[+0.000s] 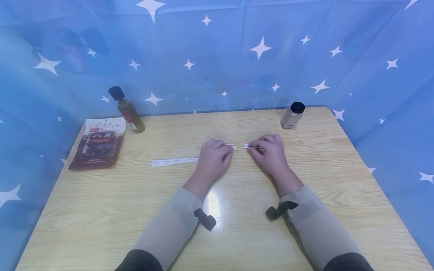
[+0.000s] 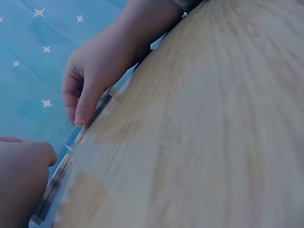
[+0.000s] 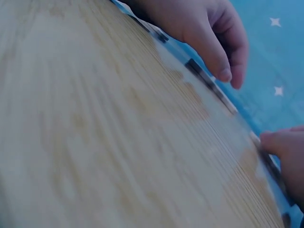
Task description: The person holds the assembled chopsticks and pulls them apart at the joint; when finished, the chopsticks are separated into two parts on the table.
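Note:
My left hand point(image 1: 215, 153) has its fingers curled at a small bundle of thin white strips point(image 1: 232, 146), whose ends stick out to the right of the fingertips. A short gap away, my right hand point(image 1: 272, 151) pinches a similar bundle of strips point(image 1: 245, 145) between thumb and forefinger, with the ends pointing left. In the left wrist view, that thumb overlaps a flat strip with a dark side point(image 2: 99, 112). The right wrist view has the left hand's thumb against its own bundle point(image 3: 210, 83). Longer white strips point(image 1: 173, 162) lie left of the left hand and run partly behind it.
On the wooden table point(image 1: 234, 233), a brown and white spice bag point(image 1: 98, 146) lies at the left edge. A dark-capped bottle point(image 1: 130, 114) stands beside it. At the back right is a jar with a black lid point(image 1: 292, 116). A blue star-patterned curtain point(image 1: 217, 56) surrounds the table.

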`<state>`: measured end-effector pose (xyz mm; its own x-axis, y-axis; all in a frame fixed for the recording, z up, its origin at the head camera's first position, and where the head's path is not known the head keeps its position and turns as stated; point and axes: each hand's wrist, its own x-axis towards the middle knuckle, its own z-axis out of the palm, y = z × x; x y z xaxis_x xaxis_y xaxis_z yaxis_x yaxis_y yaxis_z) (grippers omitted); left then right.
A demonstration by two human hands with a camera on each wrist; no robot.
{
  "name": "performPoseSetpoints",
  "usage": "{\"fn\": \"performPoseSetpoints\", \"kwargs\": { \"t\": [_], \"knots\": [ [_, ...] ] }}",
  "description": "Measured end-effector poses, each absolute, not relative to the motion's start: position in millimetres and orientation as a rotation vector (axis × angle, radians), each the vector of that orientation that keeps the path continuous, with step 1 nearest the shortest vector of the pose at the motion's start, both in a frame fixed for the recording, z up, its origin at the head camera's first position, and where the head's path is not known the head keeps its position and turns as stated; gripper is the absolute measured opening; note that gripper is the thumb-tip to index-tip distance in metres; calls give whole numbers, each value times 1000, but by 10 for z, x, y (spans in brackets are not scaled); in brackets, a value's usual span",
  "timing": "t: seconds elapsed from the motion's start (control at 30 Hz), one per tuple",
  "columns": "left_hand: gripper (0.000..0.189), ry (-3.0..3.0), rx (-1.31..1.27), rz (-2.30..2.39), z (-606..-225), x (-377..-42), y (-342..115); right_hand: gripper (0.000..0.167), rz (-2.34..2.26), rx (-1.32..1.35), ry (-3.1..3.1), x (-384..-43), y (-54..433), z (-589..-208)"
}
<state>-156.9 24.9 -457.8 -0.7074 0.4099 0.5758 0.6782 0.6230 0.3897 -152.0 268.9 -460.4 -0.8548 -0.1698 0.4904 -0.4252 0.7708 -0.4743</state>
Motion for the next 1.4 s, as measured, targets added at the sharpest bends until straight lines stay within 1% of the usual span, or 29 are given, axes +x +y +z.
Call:
{"fn": "performPoseSetpoints", "kwargs": {
  "t": [0.23, 0.6, 0.9, 1.13, 1.4],
  "knots": [
    [7, -2369, -830, -830, -4597, -1550, 126, 14, 806, 542, -2537, -1576, 2493, -4585],
    [12, -2425, -823, -790, -4551, -1526, -74, 12, 784, 581, -2473, -1598, 2330, -4603],
    [13, -2452, -776, -791, -4570, -1521, -399, 9, 809, 612, -2466, -1601, 2131, -4621],
    [16, -2517, -707, -811, -4557, -1514, -640, 8, 818, 696, -2417, -1616, 1907, -4617],
    [17, -2566, -625, -828, -4568, -1402, -1071, 14, 814, 760, -2474, -1611, 1623, -4615]
  ]
}}
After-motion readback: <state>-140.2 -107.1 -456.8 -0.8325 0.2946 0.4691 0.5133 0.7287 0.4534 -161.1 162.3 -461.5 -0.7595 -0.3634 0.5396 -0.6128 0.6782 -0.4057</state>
